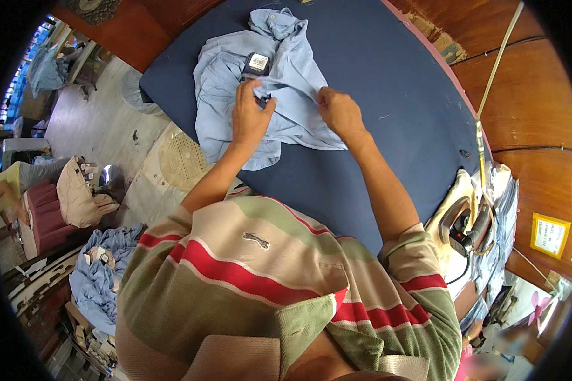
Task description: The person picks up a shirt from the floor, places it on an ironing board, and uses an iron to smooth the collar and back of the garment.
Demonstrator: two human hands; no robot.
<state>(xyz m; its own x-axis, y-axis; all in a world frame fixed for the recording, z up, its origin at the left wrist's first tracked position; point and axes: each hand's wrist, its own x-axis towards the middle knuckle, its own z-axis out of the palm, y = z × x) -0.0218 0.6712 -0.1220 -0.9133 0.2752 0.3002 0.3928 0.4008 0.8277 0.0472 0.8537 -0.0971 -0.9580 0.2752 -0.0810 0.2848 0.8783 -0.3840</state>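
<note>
**Both hands on a crumpled blue shirt**

A dark blue padded ironing table (375, 82) fills the upper middle of the view, with reddish wooden panelling behind it and a pale tiled floor to its left. On the table's far left part lies a light blue shirt (292, 76), crumpled, its collar toward the far edge and a small dark tag with a white label (257, 63) resting on the cloth.

The left hand (249, 117) is closed on a fold of the shirt, fingers pinching the fabric just below the tag. The right hand (339, 111) presses on the shirt's right side with its fingers curled into the cloth (whether it truly grips or only holds the cloth down, I cannot tell). The two hands are near each other, with a ridge of fabric between them.

At the table's right edge sits an iron (465, 219) on its stand, a cord rising from it. Lower left, a heap of blue clothes (102, 273) lies beside a beige bundle (79, 193).
</note>
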